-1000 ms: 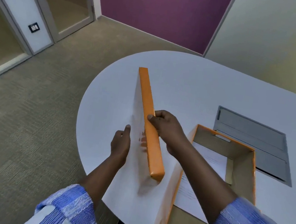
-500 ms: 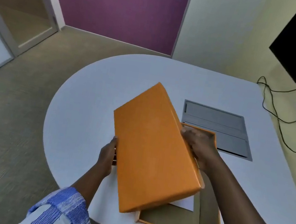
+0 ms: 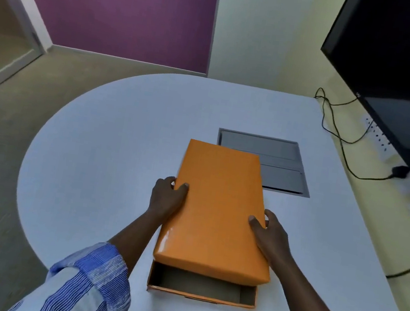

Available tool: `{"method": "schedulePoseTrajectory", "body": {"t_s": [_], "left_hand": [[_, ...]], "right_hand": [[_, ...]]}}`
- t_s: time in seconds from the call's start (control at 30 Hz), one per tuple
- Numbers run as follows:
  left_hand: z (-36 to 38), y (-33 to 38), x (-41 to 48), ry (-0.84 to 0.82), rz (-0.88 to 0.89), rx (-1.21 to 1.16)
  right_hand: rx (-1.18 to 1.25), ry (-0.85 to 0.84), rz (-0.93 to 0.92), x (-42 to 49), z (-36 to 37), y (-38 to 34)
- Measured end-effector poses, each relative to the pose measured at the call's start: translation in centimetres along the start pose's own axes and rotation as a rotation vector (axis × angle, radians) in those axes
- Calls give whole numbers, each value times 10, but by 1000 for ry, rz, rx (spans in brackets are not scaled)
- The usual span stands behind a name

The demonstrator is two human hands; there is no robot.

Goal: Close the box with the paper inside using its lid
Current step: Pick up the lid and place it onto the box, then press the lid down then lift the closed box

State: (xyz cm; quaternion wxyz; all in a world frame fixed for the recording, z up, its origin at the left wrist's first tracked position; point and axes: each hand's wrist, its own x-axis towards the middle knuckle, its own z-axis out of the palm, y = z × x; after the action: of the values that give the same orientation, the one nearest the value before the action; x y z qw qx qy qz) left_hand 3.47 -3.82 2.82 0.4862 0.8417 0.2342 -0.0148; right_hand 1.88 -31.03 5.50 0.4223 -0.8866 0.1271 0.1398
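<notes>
Both hands hold the orange lid (image 3: 217,207): left hand (image 3: 165,197) and right hand (image 3: 270,234) each have a closed grip on a side. Below the grip, the box (image 3: 201,286) on the surface (image 3: 110,141) shows a gap. Paper hidden. Lid needs pushing down.

I see a white desk (image 3: 110,141) with a grey hatch (image 3: 277,163) set into its top. A dark screen (image 3: 403,65) hangs at the right, black cables (image 3: 340,133) trailing below it toward wall sockets (image 3: 379,136).
</notes>
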Motion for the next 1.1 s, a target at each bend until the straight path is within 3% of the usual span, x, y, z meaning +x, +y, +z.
{"method": "schedulePoseTrajectory", "body": {"t_s": [0.27, 0.53, 0.9, 1.1], "left_hand": [[1, 7, -10, -2, 20, 112], [4, -8, -28, -42, -159, 166], [-18, -19, -85, -379, -494, 145], [-17, -13, -96, -329, -422, 93]], "right_hand": [[-27, -107, -51, 3, -3, 6], [5, -201, -8, -4, -9, 20], [12, -485, 216, -31, -24, 47], [59, -455, 199, -32, -28, 46]]}}
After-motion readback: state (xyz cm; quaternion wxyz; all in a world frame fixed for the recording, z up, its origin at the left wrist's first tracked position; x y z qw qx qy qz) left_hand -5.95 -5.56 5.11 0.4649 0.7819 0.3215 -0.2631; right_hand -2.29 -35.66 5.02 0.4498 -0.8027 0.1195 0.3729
